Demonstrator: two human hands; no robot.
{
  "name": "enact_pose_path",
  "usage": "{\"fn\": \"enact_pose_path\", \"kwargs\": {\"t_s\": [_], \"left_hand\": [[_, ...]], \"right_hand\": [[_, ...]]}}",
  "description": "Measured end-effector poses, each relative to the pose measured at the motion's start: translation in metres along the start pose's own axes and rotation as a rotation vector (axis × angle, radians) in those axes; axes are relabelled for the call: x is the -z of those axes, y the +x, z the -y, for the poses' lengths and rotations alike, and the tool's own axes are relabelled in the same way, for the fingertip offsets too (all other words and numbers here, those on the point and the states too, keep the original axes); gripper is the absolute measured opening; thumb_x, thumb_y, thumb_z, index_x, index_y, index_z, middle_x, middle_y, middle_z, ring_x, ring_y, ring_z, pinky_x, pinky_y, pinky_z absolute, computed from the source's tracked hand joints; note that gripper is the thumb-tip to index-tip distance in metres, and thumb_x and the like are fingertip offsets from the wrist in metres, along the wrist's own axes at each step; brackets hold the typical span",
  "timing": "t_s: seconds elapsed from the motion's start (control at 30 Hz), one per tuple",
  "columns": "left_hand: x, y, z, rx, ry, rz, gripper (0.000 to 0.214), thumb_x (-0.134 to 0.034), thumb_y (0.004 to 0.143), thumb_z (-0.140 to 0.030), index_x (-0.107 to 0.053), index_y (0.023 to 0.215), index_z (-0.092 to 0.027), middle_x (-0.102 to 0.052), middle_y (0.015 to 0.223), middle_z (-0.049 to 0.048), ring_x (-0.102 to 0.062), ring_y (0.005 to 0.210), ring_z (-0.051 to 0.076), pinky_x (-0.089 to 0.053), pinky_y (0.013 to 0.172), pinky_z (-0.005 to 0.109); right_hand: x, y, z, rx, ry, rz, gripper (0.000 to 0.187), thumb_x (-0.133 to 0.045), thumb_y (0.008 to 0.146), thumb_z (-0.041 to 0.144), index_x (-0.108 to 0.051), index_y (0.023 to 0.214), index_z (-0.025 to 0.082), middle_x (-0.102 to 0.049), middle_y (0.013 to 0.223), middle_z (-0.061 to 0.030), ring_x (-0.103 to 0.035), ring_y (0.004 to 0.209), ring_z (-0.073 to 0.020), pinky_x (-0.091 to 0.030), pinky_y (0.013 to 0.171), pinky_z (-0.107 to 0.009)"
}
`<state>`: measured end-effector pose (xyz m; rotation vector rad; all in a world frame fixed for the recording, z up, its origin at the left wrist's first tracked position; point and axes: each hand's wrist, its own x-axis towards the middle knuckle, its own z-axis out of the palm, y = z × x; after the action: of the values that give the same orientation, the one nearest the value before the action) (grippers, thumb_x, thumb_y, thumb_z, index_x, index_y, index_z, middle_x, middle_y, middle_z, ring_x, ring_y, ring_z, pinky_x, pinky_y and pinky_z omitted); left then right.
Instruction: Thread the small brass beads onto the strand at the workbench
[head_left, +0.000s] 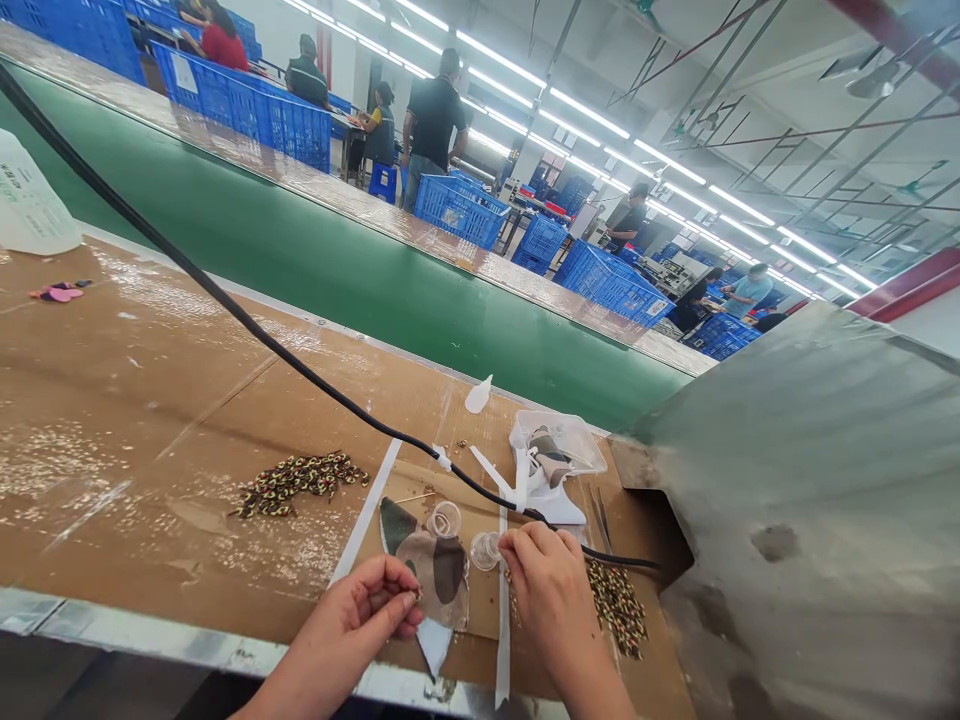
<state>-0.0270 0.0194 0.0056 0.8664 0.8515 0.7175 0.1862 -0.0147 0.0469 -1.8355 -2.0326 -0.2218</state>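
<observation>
My left hand [371,612] is closed in a pinch over the near edge of a camouflage-patterned cloth [427,560]. A tiny piece shows at its fingertips, too small to name. My right hand [546,575] is also pinched, beside a small clear round dish [485,551]; whatever lies between its fingers is hidden. On the cloth sits another clear round cup [444,520], with a thin wooden stick [415,497] near it. To the right of my right hand lies a pile of small black, yellow and red patterned pieces [616,605].
A similar pile of patterned pieces [300,482] lies on the left. A black cable [300,368] crosses above the brown worktop. Behind stand a white squeeze bottle [478,395], a clear plastic box [596,455] and tweezers [601,515]. A metal housing [810,520] blocks the right; a green conveyor [390,280] runs behind.
</observation>
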Motion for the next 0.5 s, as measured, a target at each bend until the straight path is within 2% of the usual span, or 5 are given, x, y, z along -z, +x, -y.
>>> {"fn": "enact_pose_path", "kwargs": {"t_s": [0.5], "left_hand": [[-0.0036,-0.0031,-0.0084,0.008,-0.005,-0.011,0.022,-0.074,0.066,-0.037,-0.061,0.070,-0.019,-0.064,0.063,-0.0013,-0.062,0.065,0.017,-0.051,0.066,0.029]], "right_hand": [[0.0076,0.0082,0.0042,0.070,-0.119,0.035,0.027,-0.042,0.091,0.012,-0.059,0.073,0.021,-0.057,0.071,-0.0010,-0.047,0.065,-0.0164,-0.027,0.070,-0.030]]}}
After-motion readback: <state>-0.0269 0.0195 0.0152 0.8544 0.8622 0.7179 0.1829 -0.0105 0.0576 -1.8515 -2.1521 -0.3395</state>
